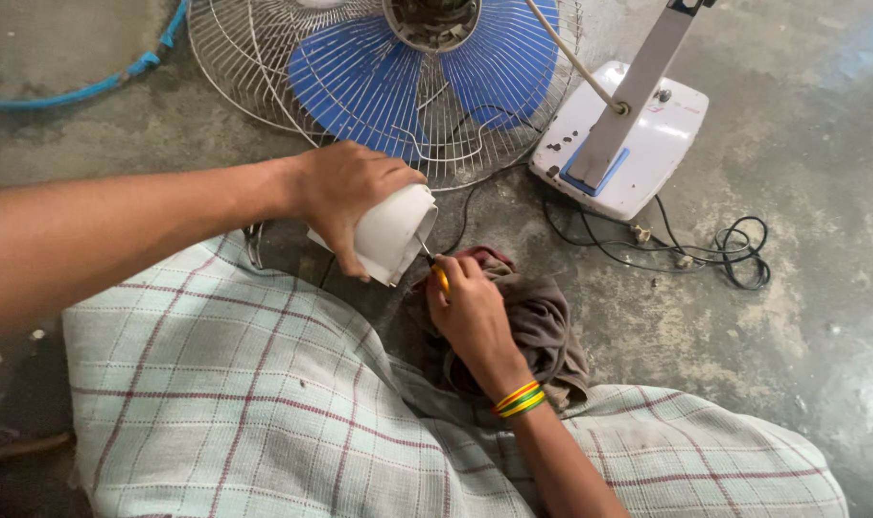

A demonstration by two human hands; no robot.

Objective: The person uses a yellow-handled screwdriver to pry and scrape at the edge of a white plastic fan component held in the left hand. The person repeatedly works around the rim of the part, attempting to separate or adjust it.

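White plastic cover point(393, 233) clamped in left hand point(345, 197), right hand point(470, 312) gripping yellow-handled screwdriver point(438, 275) just beside it

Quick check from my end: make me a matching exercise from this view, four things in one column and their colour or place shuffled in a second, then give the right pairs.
Things:
1. fan blades
2. white housing
3. screwdriver
4. black cable

Descriptions:
A. gripped in the left hand
B. coiled on the concrete floor, right of the fan base
C. blue, behind the wire grille
D. yellow handle, held in the right hand, tip at the housing's open end

Pairs: 1-C, 2-A, 3-D, 4-B
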